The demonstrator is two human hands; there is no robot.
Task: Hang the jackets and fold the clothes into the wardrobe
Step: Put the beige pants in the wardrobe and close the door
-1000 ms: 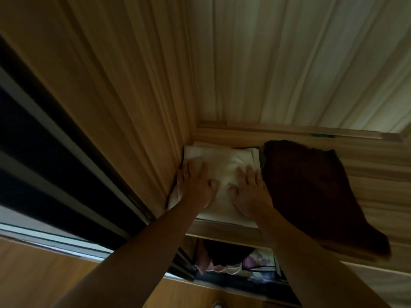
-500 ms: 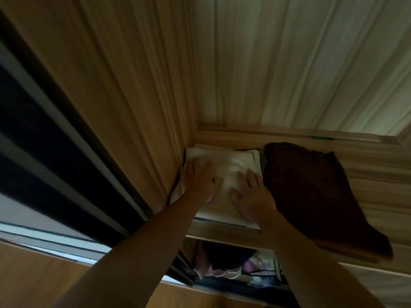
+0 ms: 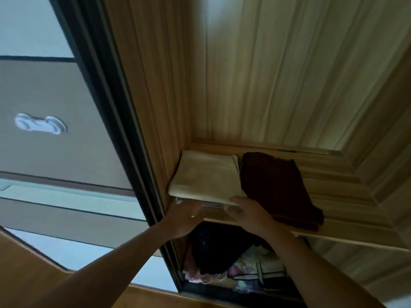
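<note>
Both hands have drawn back from the top of the cream folded garment (image 3: 206,176) to its front edge. The right hand (image 3: 246,215) touches the near corner with fingers extended, grasping nothing; the left hand (image 3: 184,216) is motion-blurred, so its grip cannot be told. The garment lies flat in the shelf's left corner against the wardrobe side wall (image 3: 155,96), just beside a dark red garment (image 3: 278,187) (which reaches the shelf edge (image 3: 355,240)). Placement of this item appears complete. Dark and patterned clothes (image 3: 222,252) occupy the compartment below; a sliding door frame (image 3: 124,107) bounds the left.
</note>
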